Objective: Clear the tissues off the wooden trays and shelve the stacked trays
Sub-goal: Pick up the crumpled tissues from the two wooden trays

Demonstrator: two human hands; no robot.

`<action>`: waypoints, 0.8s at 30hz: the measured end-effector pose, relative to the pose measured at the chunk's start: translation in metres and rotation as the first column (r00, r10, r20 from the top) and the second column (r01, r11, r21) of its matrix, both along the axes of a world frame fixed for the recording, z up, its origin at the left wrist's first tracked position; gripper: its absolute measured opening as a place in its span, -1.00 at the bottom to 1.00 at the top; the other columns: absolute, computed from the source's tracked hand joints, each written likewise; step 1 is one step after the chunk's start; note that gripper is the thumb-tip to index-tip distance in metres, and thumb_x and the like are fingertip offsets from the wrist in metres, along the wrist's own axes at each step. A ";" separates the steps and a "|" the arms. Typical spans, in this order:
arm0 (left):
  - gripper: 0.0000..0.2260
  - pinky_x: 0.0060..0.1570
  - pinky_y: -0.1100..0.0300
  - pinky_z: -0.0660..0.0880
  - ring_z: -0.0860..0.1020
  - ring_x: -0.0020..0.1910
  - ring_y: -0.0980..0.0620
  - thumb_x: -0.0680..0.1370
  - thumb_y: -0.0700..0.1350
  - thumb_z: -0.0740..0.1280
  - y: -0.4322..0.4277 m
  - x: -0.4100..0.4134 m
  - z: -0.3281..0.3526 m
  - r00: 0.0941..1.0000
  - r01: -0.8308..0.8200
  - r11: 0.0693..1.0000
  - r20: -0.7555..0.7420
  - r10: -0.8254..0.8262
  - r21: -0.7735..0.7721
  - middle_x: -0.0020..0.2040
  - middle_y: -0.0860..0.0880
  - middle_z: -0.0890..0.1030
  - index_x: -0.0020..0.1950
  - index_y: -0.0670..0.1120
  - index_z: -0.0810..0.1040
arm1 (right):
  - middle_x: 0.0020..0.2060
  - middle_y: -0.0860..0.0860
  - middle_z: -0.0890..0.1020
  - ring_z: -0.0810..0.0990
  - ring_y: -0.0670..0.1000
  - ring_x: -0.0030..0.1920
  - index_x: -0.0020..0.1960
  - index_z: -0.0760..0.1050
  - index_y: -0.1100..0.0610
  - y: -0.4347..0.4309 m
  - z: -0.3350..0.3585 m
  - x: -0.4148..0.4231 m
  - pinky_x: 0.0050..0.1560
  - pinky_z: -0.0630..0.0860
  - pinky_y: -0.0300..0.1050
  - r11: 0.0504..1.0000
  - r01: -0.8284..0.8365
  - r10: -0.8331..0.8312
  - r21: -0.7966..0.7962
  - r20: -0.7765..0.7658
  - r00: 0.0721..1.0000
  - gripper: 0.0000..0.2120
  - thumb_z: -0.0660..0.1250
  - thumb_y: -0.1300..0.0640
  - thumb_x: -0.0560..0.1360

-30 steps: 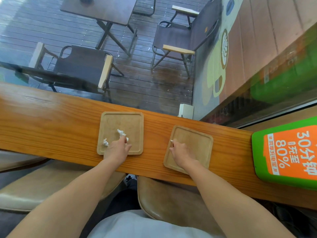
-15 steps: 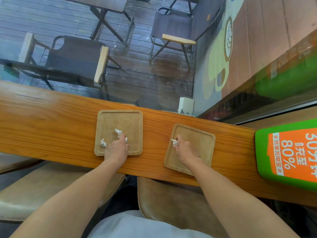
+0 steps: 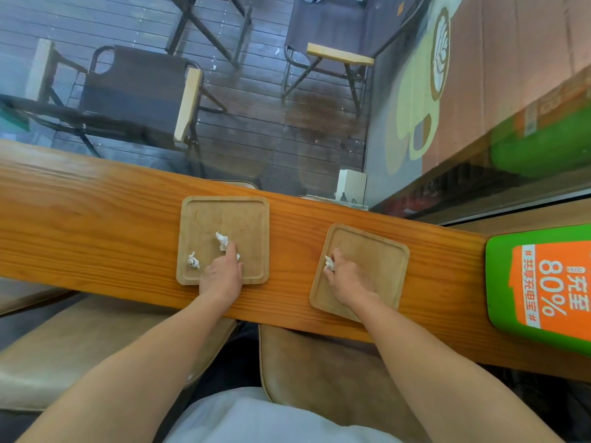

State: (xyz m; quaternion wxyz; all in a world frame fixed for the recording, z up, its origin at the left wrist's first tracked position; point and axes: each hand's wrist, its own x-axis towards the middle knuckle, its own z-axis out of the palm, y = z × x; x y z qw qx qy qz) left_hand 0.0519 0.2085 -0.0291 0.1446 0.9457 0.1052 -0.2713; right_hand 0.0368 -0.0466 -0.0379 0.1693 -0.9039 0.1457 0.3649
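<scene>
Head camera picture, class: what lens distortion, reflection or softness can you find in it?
Head view: wide-angle bending bows the counter; the window glass mirrors the green sign at upper right; forearms near the bottom edge look stretched; the tissue wads stay sharp under even, soft daylight.

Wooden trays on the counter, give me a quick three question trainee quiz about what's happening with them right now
1. True or false: the left tray and right tray are already stacked.
2. How many tissue wads show on the left tray? A one, B two, C four.
3. Fill in: the right hand pinches a ____ at the right tray's left edge.

Key: 1 false, they lie side by side on the counter. 2 B, one apart, one at the left hand. 3 tissue.
</scene>
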 end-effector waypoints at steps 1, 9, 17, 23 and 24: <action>-0.79 -0.26 0.01 0.49 0.57 -0.16 -0.15 0.65 -0.07 0.19 0.000 -0.001 -0.002 1.000 -0.009 1.000 -0.004 0.009 -0.003 -0.07 -0.14 0.60 0.26 -0.06 0.30 | -0.08 0.07 0.59 0.57 0.10 -0.15 0.29 0.24 -0.02 0.001 0.000 -0.001 -0.14 0.58 0.09 1.000 -0.009 0.009 -0.007 -0.004 1.000 -0.73 0.12 -0.06 0.63; -0.72 -0.19 -0.02 0.46 0.56 -0.10 -0.19 0.66 -0.04 0.15 -0.001 -0.008 -0.007 0.993 -0.095 0.995 -0.074 0.093 -0.020 0.00 -0.22 0.58 0.30 -0.15 0.27 | -0.09 0.09 0.55 0.54 0.11 -0.14 0.13 0.31 0.06 0.010 0.005 -0.010 -0.07 0.57 0.12 1.000 -0.004 0.005 0.013 -0.062 0.998 -0.80 0.01 -0.01 0.62; -0.77 -0.18 -0.01 0.53 0.55 -0.15 -0.12 0.66 0.04 0.13 0.008 -0.020 -0.001 0.980 -0.180 0.981 -0.094 0.173 -0.076 -0.10 -0.16 0.54 0.02 -0.13 0.33 | -0.08 0.08 0.54 0.53 0.10 -0.13 0.02 0.38 0.06 0.013 0.014 -0.016 -0.10 0.54 0.06 1.000 0.007 -0.006 0.011 -0.091 0.996 -0.77 0.03 -0.04 0.57; -0.85 -0.33 0.10 0.41 0.53 -0.24 -0.08 0.67 -0.07 0.11 0.026 -0.028 0.009 0.975 -0.203 0.977 -0.108 0.195 -0.062 -0.15 -0.14 0.54 0.01 -0.15 0.34 | -0.06 0.10 0.55 0.54 0.10 -0.10 -0.06 0.44 0.10 0.029 0.023 -0.012 -0.01 0.55 0.02 0.997 -0.027 0.033 0.070 -0.083 0.996 -0.79 0.03 0.17 0.58; -0.86 -0.33 0.11 0.38 0.52 -0.25 -0.07 0.66 -0.09 0.11 0.031 -0.029 0.010 0.974 -0.208 0.976 -0.105 0.200 -0.070 -0.15 -0.13 0.54 0.01 -0.14 0.34 | -0.06 0.10 0.55 0.53 0.10 -0.10 -0.07 0.44 0.10 0.034 0.025 -0.010 0.01 0.56 0.03 0.997 -0.048 0.053 0.065 -0.087 0.995 -0.78 0.03 0.22 0.57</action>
